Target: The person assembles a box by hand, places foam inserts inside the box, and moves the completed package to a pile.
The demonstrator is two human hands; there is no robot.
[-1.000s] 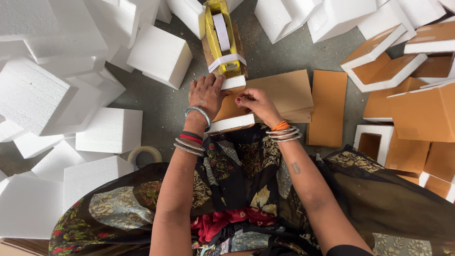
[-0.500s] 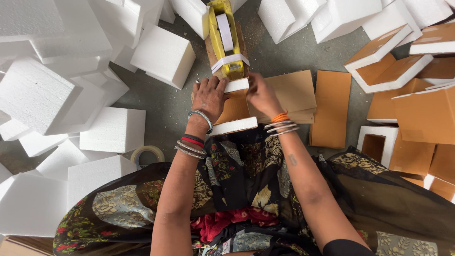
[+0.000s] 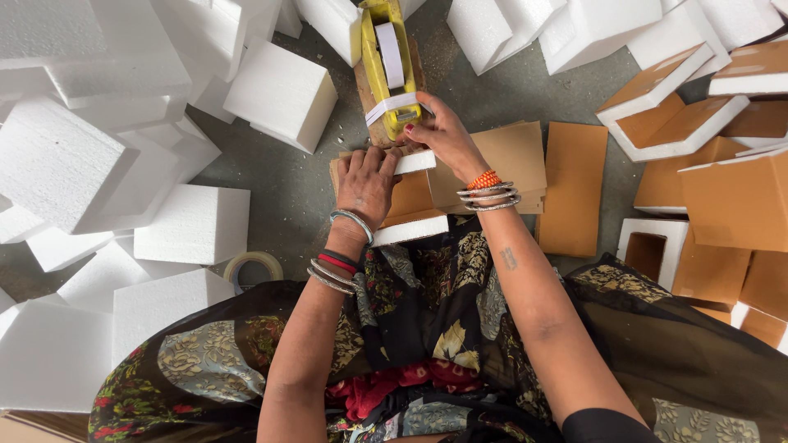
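A cardboard-lined white foam box (image 3: 414,223) lies on the floor in front of my lap. My left hand (image 3: 365,184) rests on top of it, fingers curled over its far foam edge (image 3: 414,161). My right hand (image 3: 439,135) reaches just past the box and pinches the near end of a yellow tape dispenser (image 3: 386,57). The dispenser sits on a wooden block and carries white tape. Bangles ring both wrists.
Large white foam blocks (image 3: 193,226) crowd the left and the far side. A tape roll (image 3: 253,267) lies by my left knee. Flat cardboard sheets (image 3: 574,189) lie to the right, beyond them several cardboard-lined foam boxes (image 3: 739,197).
My right hand has left the box top and moved forward to the dispenser's near end. My left hand stays on the box, which has shifted a little toward the dispenser.
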